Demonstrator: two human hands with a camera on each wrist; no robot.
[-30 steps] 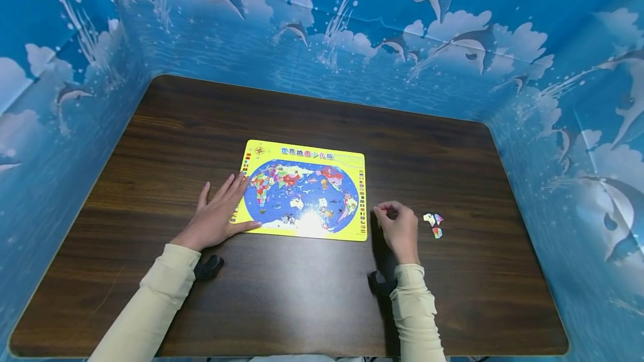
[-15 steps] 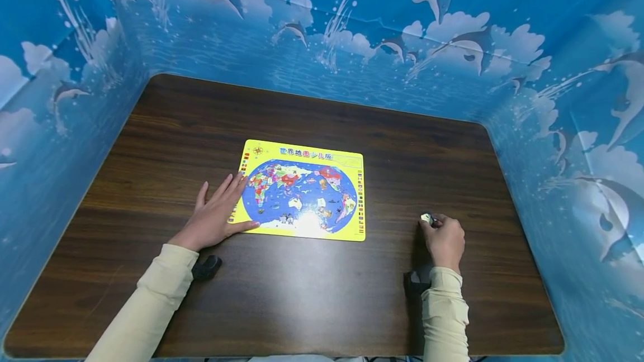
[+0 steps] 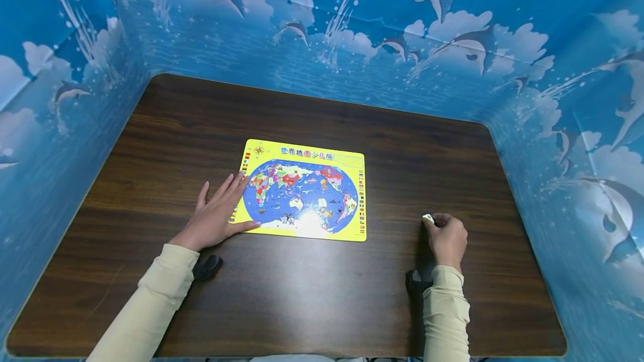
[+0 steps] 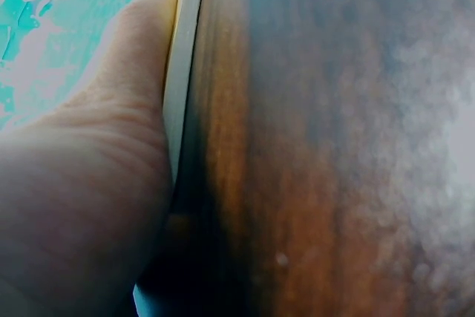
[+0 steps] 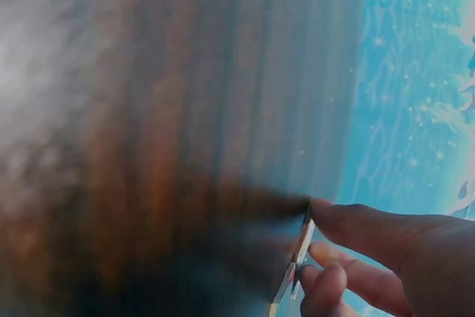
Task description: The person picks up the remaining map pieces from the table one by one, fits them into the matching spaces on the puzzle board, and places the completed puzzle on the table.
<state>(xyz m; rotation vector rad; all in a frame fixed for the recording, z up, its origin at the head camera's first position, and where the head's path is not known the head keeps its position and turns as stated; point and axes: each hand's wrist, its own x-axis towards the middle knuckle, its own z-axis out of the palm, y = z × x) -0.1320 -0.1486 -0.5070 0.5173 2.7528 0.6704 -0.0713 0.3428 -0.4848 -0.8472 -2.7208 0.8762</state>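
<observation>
A small puzzle piece (image 3: 428, 218) is being pinched at the fingertips of the right hand (image 3: 448, 239), low over the dark wooden table (image 3: 312, 295) and well to the right of the puzzle board (image 3: 303, 190). In the right wrist view the thin piece (image 5: 300, 246) is being seen edge-on, gripped between curled fingers (image 5: 356, 228) just above the wood; whether more than one piece is being held there cannot be told, and the loose pieces that may lie under the hand are being hidden by it. The yellow-framed board, printed with a blue oval world map and a row of small flags down each side, is being kept flat near the middle of the table. Its lower left corner is being pressed by the left hand (image 3: 217, 215), which is being laid flat with fingers straight and spread, the thumb along the board's near edge. In the left wrist view the pale edge of the board (image 4: 182, 72) is being touched by the thumb (image 4: 141, 42), the hand resting partly on the board and partly on the wood. Both arms are being covered by cream sleeves (image 3: 151, 306), and a black wrist camera mount (image 3: 208, 267) is being worn under each wrist. The table is being enclosed on three sides by a blue backdrop (image 3: 322, 27) printed with dolphins and clouds.
</observation>
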